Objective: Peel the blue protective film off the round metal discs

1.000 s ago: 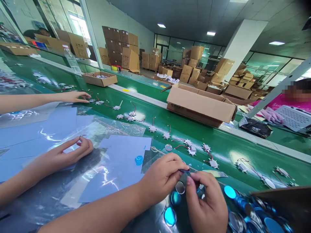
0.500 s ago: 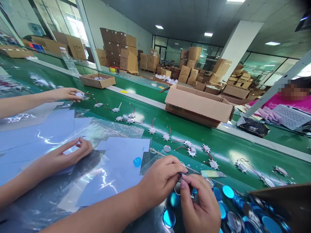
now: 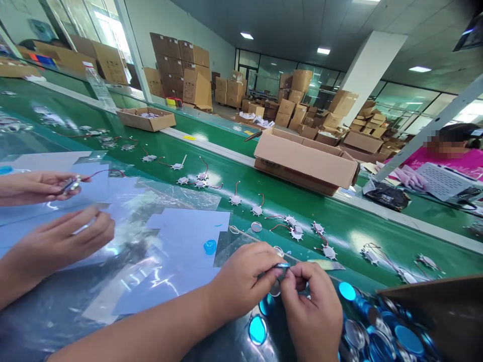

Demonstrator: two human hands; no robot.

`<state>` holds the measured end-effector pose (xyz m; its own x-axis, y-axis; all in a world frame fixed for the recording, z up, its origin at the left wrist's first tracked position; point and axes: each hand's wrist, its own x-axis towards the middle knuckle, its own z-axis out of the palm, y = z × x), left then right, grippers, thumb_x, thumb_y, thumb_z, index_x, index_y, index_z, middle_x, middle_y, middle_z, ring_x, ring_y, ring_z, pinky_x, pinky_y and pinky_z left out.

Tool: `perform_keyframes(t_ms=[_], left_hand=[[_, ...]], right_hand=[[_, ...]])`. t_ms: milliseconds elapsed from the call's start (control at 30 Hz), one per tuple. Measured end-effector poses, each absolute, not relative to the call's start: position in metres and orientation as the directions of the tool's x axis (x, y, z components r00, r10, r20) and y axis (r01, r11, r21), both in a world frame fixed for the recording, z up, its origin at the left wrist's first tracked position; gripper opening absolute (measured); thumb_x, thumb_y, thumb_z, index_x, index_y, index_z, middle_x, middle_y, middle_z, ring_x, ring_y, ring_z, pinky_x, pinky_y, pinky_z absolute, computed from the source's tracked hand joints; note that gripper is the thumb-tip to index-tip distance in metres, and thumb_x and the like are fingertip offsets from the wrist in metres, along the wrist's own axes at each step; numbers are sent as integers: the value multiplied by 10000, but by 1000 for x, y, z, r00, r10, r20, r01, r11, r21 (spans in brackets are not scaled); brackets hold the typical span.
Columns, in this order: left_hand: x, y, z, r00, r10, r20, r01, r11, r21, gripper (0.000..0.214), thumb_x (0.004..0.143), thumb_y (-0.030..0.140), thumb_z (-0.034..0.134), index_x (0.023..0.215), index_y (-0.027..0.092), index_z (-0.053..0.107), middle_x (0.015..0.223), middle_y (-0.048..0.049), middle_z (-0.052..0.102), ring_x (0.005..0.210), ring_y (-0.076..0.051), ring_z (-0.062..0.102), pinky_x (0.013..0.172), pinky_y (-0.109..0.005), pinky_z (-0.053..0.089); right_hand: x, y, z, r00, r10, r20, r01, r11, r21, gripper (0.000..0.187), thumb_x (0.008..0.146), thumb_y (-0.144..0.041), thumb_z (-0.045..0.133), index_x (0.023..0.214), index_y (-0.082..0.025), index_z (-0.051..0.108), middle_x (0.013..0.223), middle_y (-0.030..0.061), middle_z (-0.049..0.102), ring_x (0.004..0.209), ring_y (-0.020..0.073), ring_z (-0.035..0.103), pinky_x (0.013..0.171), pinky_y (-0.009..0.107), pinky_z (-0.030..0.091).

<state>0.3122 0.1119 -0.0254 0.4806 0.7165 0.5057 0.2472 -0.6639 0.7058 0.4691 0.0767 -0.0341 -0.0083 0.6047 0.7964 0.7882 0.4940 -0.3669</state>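
Observation:
My left hand (image 3: 249,276) pinches a small round metal disc with a blue face (image 3: 282,265), seen nearly edge-on. My right hand (image 3: 311,311) closes thumb and finger on the disc's near right edge. More blue-faced discs (image 3: 409,339) lie heaped to the right of my hands, some turned to their silver side. One blue disc (image 3: 257,330) lies apart, just left of my right hand. A piece of blue film (image 3: 210,247) rests on the pale blue sheets (image 3: 188,226) beyond my left forearm.
White toothed discs with red wires (image 3: 296,232) are spread along the green belt (image 3: 211,201). At the left, a co-worker's hands (image 3: 71,236) hold a wired part (image 3: 71,185). An open carton (image 3: 305,163) stands across the belt. A cardboard edge (image 3: 433,301) rises at right.
The disc between my hands has tilted, so its blue edge shows now. The co-worker's far hand has drawn back from the belt with a wired part. The view has shifted slightly.

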Motion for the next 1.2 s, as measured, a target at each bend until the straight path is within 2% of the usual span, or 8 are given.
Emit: perform_keyframes(t_ms=[133, 233, 333, 433, 567, 800, 967, 1200], left_hand=[[315, 113, -23, 425, 837, 345, 269, -481, 835, 220, 888, 216, 507, 717, 130, 614, 721, -33, 551, 735, -154, 481, 670, -275, 333], [317, 115, -21, 422, 892, 160, 108, -225, 968, 218, 812, 276, 573, 653, 129, 590, 683, -20, 504, 704, -144, 443, 662, -270, 316], [318, 117, -21, 513, 858, 33, -34, -19, 999, 334, 780, 432, 586, 653, 123, 596, 658, -25, 525, 671, -142, 474, 656, -267, 363], [318, 119, -24, 515, 854, -71, -92, 138, 986, 447, 772, 548, 577, 644, 119, 568, 602, -26, 519, 587, -129, 484, 589, -256, 378], [319, 122, -25, 428, 891, -151, -190, 252, 949, 370, 730, 465, 688, 736, 104, 608, 655, -16, 554, 561, -81, 452, 550, -210, 351], [317, 121, -17, 532, 833, -154, -234, 319, 919, 383, 675, 403, 798, 858, 76, 721, 786, -53, 644, 702, -100, 550, 670, -208, 428], [318, 121, -22, 600, 748, -283, -228, 499, 836, 274, 635, 276, 723, 844, 106, 675, 582, 3, 555, 466, -82, 445, 473, -209, 354], [328, 119, -33, 498, 796, -344, -396, 562, 727, 272, 616, 211, 607, 867, 109, 630, 663, -11, 560, 540, -79, 500, 531, -196, 424]], right_hand=[[468, 77, -40, -31, 643, 765, 789, 486, -376, 150, 854, -186, 585, 725, -160, 513, 685, -17, 499, 687, 74, 440, 653, 205, 345], [470, 78, -41, -41, 653, 756, 783, 491, -382, 142, 850, -176, 583, 727, -162, 513, 691, -15, 499, 701, 81, 435, 666, 211, 337], [472, 80, -40, -52, 628, 777, 797, 494, -347, 126, 847, -158, 587, 745, -164, 513, 711, -12, 514, 735, 89, 443, 703, 224, 334], [470, 80, -38, -143, 590, 795, 789, 553, -268, 123, 849, -113, 558, 752, -163, 501, 719, -6, 519, 750, 101, 441, 774, 258, 331], [463, 80, -37, -269, 578, 771, 740, 636, -218, 119, 834, -67, 520, 766, -162, 500, 744, 9, 526, 765, 114, 445, 812, 296, 334], [470, 81, -35, -189, 560, 807, 761, 603, -240, 119, 844, -76, 554, 788, -161, 494, 756, -1, 538, 792, 106, 447, 805, 282, 333], [472, 80, -33, -221, 556, 802, 744, 627, -230, 139, 837, -57, 555, 769, -160, 491, 735, -12, 533, 766, 98, 445, 800, 285, 328], [473, 86, -37, -254, 632, 732, 742, 613, -272, 97, 851, -109, 546, 776, -169, 535, 806, -2, 565, 832, 108, 488, 867, 320, 336]])
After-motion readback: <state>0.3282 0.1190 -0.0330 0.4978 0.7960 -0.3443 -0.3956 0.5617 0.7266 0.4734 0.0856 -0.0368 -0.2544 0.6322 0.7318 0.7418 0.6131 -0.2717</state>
